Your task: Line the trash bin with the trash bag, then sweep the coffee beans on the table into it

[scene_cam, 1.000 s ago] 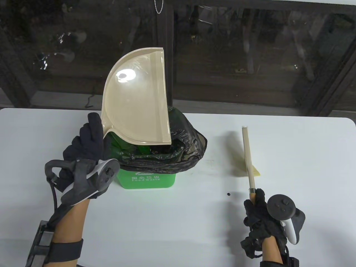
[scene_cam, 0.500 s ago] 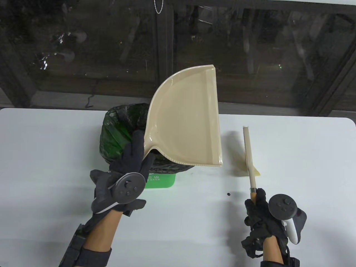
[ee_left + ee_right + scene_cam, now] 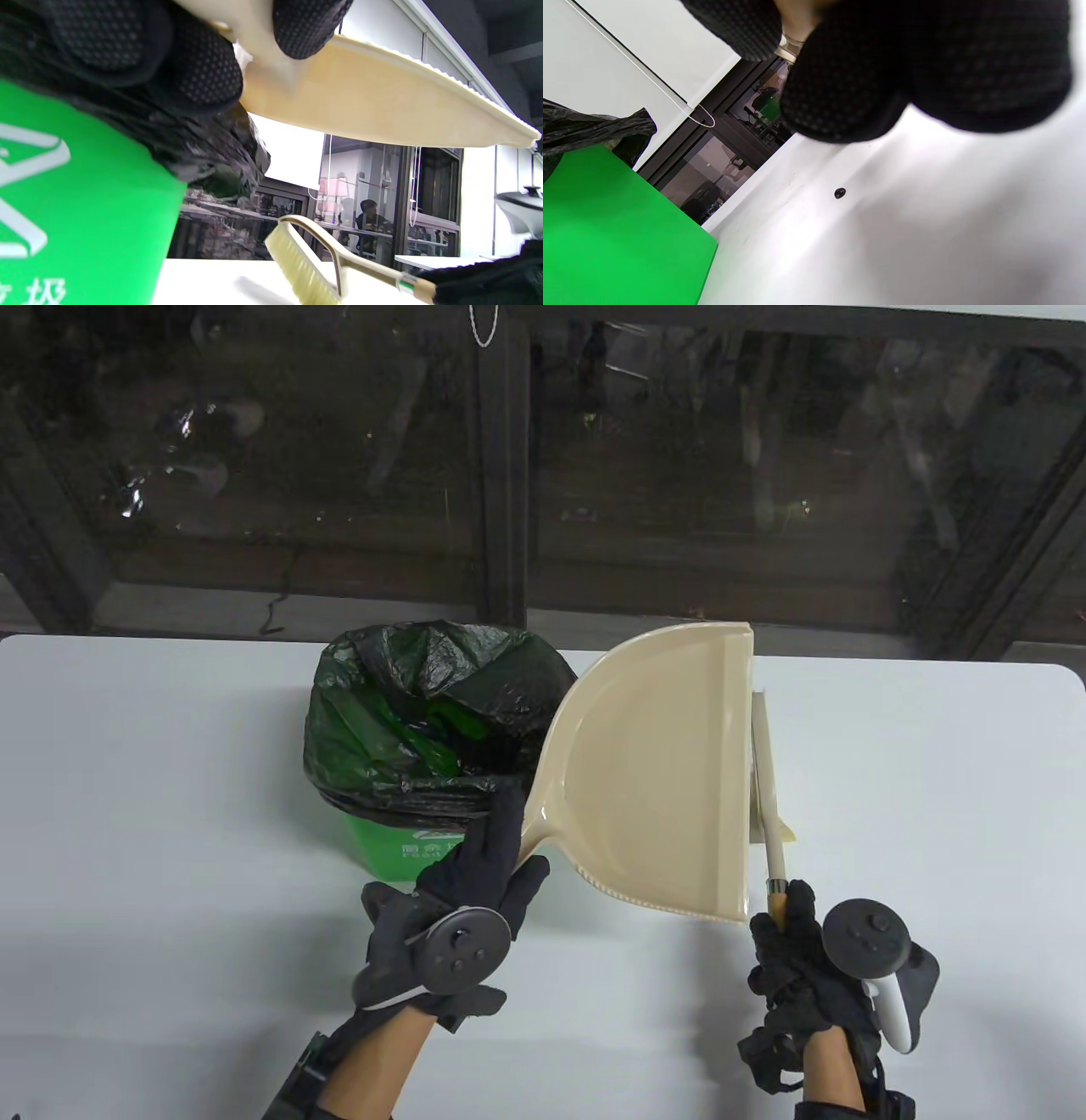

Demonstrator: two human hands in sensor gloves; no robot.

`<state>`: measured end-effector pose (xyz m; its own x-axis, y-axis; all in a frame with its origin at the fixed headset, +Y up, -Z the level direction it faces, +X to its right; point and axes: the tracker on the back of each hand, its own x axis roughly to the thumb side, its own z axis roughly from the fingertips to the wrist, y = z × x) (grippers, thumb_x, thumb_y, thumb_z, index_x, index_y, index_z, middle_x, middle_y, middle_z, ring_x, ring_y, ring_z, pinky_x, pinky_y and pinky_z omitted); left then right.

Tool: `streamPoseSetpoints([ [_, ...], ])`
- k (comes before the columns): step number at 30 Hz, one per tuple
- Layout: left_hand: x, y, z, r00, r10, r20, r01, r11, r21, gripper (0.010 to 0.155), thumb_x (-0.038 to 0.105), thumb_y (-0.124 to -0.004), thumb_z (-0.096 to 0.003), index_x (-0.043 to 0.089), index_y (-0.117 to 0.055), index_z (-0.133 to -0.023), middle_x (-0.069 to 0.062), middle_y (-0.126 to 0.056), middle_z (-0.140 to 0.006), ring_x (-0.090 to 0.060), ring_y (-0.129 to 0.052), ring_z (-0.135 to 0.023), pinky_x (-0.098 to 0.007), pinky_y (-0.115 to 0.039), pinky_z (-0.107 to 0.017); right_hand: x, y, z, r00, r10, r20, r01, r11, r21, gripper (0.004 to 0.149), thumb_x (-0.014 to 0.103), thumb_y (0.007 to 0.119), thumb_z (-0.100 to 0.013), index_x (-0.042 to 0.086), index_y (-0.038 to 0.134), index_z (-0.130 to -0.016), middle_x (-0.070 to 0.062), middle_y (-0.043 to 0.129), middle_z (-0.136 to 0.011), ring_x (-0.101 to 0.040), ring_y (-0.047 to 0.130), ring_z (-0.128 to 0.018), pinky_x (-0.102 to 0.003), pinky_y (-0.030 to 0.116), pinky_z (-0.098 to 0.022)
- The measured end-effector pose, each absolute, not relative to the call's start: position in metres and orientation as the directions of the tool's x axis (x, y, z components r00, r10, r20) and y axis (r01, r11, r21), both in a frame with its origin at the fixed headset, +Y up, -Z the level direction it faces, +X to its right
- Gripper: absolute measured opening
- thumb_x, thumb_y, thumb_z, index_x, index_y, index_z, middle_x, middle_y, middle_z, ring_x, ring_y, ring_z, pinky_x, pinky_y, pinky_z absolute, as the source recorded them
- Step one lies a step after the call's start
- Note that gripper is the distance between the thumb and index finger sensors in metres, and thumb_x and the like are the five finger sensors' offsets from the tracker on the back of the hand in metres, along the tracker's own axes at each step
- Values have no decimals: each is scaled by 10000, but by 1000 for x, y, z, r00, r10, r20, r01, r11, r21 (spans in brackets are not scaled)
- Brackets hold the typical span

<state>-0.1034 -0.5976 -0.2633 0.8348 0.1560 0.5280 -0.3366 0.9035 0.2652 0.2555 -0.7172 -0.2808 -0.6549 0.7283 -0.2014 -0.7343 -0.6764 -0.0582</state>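
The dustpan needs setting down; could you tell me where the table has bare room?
Bare table lies left of the trash bin, and right of the brush. It is crowded between bin and brush, where the dustpan hangs over a coffee bean.

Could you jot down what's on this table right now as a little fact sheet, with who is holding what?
left hand: grips the handle of the dustpan
dustpan: lifted, beside the bin, next to the brush
right hand: grips the brush by its handle
bin: green, lined with a black bag
coffee bean: one lies loose on the table
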Motion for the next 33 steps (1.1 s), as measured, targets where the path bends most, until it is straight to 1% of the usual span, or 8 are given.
streamPoseSetpoints([
  [6,-95,-619,-260,829,155,537,-322,918,233,661,279,-642,-722,-123,-398,-1186,-274,-713,-1020,-336,-987,-542,-468,-833,-410,261,-717,-278,-631,747,-210,-749,-657,-85,669,311,689,-547,-40,368,-1017,-162,896,-640,-123,992,-279,-331,907,-132],
  [18,-86,-651,-257,837,109,537,-248,949,195,663,282,-643,-719,-122,-400,-1185,-273,-715,-1020,-337,-987,-544,-469,-834,-410,266,-717,-277,-601,770,-213,-771,-629,-101,667,310,687,-547,-42,370,-1017,-164,896,-639,-124,992,-279,-332,907,-131],
  [24,-86,-665,-259,845,77,529,-192,967,166,662,282,-644,-719,-121,-402,-1185,-272,-715,-1019,-336,-988,-543,-469,-834,-410,270,-717,-276,-588,778,-220,-776,-620,-116,666,310,686,-548,-42,370,-1017,-164,896,-640,-124,992,-280,-332,907,-130],
  [33,-81,-687,-258,850,26,526,-97,989,108,663,281,-643,-717,-123,-401,-1183,-275,-717,-1015,-336,-988,-544,-469,-835,-408,267,-717,-276,-613,759,-219,-759,-643,-103,666,309,687,-547,-44,372,-1016,-164,897,-639,-125,995,-270,-332,906,-130],
])
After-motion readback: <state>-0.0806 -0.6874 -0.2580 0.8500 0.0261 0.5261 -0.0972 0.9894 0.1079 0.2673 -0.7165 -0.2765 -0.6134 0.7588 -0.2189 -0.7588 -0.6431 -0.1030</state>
